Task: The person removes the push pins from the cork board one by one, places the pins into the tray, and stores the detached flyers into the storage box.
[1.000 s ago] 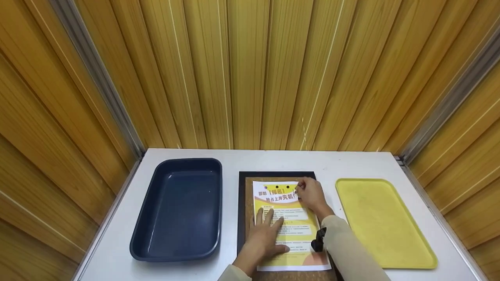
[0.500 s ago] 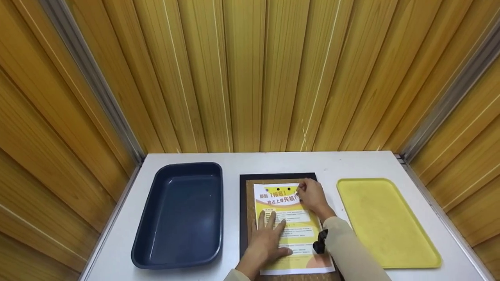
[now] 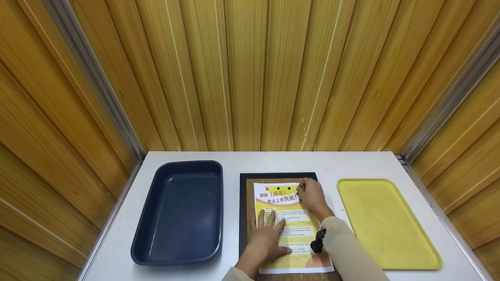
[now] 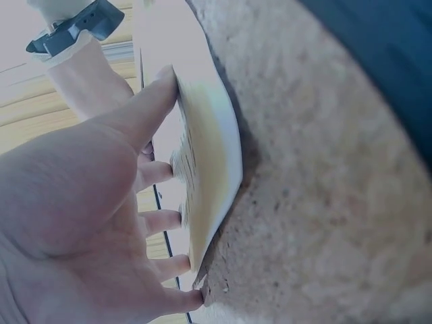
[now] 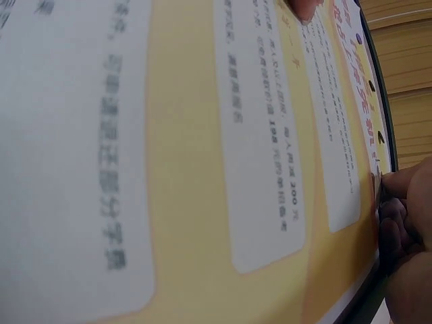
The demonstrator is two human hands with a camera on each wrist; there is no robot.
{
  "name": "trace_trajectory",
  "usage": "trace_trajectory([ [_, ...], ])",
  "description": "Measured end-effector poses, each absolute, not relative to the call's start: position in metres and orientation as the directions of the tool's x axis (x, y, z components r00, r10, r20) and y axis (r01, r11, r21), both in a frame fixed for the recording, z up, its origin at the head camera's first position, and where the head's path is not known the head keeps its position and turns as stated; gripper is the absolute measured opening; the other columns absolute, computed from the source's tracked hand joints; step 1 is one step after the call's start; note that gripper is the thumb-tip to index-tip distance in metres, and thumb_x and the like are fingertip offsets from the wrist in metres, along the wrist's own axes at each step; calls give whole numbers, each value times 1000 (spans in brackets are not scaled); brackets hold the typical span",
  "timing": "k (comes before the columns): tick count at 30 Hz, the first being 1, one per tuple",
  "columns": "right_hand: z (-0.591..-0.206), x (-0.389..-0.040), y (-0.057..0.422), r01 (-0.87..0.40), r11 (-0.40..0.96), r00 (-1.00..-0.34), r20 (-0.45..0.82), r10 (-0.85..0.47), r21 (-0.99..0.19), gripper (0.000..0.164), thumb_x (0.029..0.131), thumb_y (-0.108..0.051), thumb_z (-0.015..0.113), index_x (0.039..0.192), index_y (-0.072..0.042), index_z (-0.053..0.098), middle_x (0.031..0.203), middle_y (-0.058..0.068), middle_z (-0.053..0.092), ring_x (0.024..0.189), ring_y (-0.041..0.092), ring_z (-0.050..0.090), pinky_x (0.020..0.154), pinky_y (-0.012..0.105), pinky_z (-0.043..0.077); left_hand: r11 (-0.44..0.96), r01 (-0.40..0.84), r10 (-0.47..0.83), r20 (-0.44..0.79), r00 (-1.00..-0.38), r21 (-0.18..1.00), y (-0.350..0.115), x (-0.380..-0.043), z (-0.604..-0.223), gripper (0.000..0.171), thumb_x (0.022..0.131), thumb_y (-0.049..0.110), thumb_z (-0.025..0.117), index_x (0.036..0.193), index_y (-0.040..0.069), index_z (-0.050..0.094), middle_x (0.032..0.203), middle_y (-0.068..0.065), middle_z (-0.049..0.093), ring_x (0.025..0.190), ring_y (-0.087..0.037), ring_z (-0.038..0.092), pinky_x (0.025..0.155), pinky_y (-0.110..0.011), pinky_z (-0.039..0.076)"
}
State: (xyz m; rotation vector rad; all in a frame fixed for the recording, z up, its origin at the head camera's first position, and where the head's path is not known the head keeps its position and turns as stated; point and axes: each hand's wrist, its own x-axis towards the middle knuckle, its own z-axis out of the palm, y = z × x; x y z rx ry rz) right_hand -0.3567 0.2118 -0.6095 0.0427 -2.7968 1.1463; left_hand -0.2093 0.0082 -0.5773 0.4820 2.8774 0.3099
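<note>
The printed flyer point(image 3: 299, 223) lies on a corkboard point(image 4: 317, 169) backed by a black board point(image 3: 277, 175), its near edge bowed up off the cork. The person's left hand point(image 3: 265, 241) rests on it with relaxed, spread fingers, gripping nothing, while the right hand point(image 3: 311, 197) pinches a small item, too indistinct to name, at the upper right corner, beside a row of dark dots point(image 3: 278, 188). A navy tray point(image 3: 187, 218) sits to the left, a yellow tray point(image 3: 386, 222) to the right.

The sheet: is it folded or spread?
Spread: the sheet shows print from top to bottom around the left hand; one edge bows off the board.
</note>
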Motion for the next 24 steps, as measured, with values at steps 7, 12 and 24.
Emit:
trace_trajectory([
  [7, -610, -355, 212, -54, 702, -996, 90, 15, -710, 6, 104, -5, 64, 100, -1, 66, 89, 9, 62, 73, 18, 62, 58, 30, 54, 921, 304, 350, -178, -919, 244, 7, -209, -575, 90, 82, 68, 80, 159, 30, 51, 171, -10, 34, 158, -45, 23, 122, -66, 29],
  [12, -612, -355, 212, -69, 704, -994, 109, 12, -707, 7, 105, -5, 63, 102, -1, 67, 93, 9, 63, 79, 20, 62, 65, 33, 54, 919, 293, 343, -170, -924, 264, 6, -210, -575, 90, 82, 66, 81, 159, 30, 52, 171, -10, 34, 159, -44, 23, 123, -64, 27],
  [24, -608, -354, 214, -98, 672, -992, 125, -8, -735, 5, 102, -3, 67, 100, 1, 67, 90, 10, 66, 72, 18, 66, 58, 31, 57, 924, 295, 339, -166, -926, 244, 7, -210, -577, 90, 81, 69, 80, 159, 32, 52, 171, -8, 35, 158, -43, 24, 124, -64, 27],
])
